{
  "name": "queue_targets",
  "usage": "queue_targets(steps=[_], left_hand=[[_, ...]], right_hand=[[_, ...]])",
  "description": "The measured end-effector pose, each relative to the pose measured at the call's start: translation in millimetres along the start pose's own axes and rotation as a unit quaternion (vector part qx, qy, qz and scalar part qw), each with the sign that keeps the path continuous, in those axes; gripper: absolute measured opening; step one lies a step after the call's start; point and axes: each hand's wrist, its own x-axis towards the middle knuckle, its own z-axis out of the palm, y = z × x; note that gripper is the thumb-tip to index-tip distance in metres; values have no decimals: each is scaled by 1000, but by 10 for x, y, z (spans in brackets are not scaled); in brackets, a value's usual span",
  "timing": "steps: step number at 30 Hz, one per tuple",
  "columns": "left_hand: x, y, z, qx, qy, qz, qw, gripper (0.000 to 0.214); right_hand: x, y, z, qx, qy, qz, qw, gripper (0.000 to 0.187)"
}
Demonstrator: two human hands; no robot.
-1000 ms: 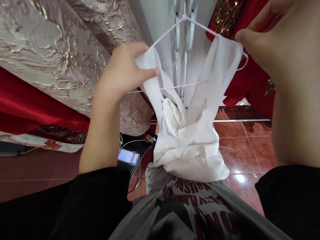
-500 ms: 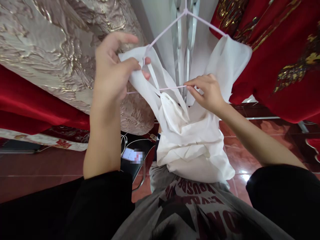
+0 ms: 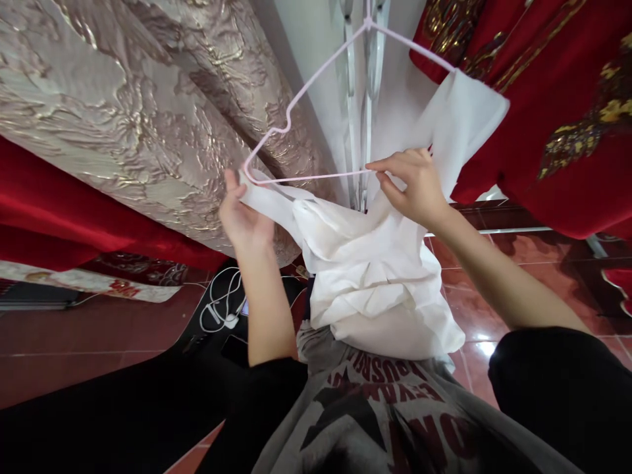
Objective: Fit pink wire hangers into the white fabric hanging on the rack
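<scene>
A thin pink hanger [image 3: 316,177] hangs in front of me. From its right shoulder hangs one side of a white, sheer-topped garment [image 3: 375,276], whose bunched lower part rests against my front. My left hand [image 3: 247,220] grips the garment's other shoulder edge at the hanger's left corner. That edge sits at the corner, while the hanger's left arm above it is bare. My right hand [image 3: 412,184] pinches the hanger's bottom bar between thumb and forefinger, in front of the cloth.
Embossed silvery-pink fabric [image 3: 123,112] hangs at the left, and red cloth with gold decoration [image 3: 553,131] hangs at the right. Metal uprights [image 3: 368,125] stand behind the hanger. A black seat below carries a white cable [image 3: 212,313]. The floor has red tiles [image 3: 474,303].
My left hand has moved down, drawing the garment's left shoulder off the hanger's upper arm to its lower left corner. My right hand stays on the bottom bar.
</scene>
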Motion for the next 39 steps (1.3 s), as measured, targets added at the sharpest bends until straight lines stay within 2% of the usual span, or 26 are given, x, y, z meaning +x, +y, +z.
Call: queue_targets(steps=[2, 4, 6, 9, 10, 12, 14, 15, 16, 17, 18, 20, 21, 23, 24, 27, 31, 33, 37, 39], left_hand=[[-115, -203, -19, 30, -67, -40, 997, 16], [-251, -378, 78, 58, -154, -55, 985, 20], [-375, -511, 235, 59, -220, -36, 973, 22], [-502, -640, 434, 41, -251, 22, 967, 14], [-530, -668, 469, 41, -247, 39, 967, 16], [-575, -705, 494, 44, -234, 60, 969, 21], [-612, -723, 483, 50, -228, 67, 970, 23], [-630, -727, 475, 53, -225, 70, 970, 23], [-646, -731, 468, 52, -225, 74, 970, 23], [-660, -735, 464, 52, -225, 76, 970, 23], [-673, -740, 463, 54, -225, 78, 970, 23], [-693, -753, 465, 64, -222, 81, 970, 24], [-700, -760, 466, 71, -219, 83, 969, 25], [-712, -771, 463, 78, -219, 89, 969, 24], [-716, -773, 460, 74, -223, 91, 968, 23], [-723, -769, 451, 61, -241, 92, 964, 21], [-729, -760, 458, 89, -223, 96, 966, 26], [-736, -758, 468, 102, -212, 97, 967, 27], [-752, -751, 486, 97, -211, 93, 968, 26], [-756, -746, 488, 110, -203, 89, 969, 27]], right_hand=[[-11, -40, 14, 11, -14, -15, 1000, 35], [-17, -113, 38, 21, -23, -28, 999, 40], [-18, -216, 51, 37, -19, -36, 998, 44], [-45, -387, 12, 82, 21, -37, 996, 41], [-74, -428, -16, 92, 73, -26, 993, 39], [-175, -448, -77, 92, 231, 36, 968, 41], [-321, -370, -112, 93, 375, 152, 910, 57], [-398, -303, -113, 119, 405, 206, 883, 71], [-470, -229, -102, 164, 399, 248, 867, 85], [-529, -160, -83, 219, 366, 277, 861, 94], [-572, -107, -57, 272, 324, 292, 858, 97], [-603, -72, -3, 326, 253, 313, 855, 81], [-596, -91, 19, 321, 243, 326, 855, 67], [-559, -175, 42, 274, 272, 351, 853, 40], [-539, -223, 43, 249, 293, 358, 851, 36], [-501, -322, 15, 220, 328, 374, 839, 40], [-496, -360, -35, 266, 340, 374, 821, 21], [-493, -382, -59, 279, 344, 368, 818, 19], [-447, -432, -152, 273, 325, 356, 832, 20], [-371, -438, -248, 273, 319, 327, 847, 19]])
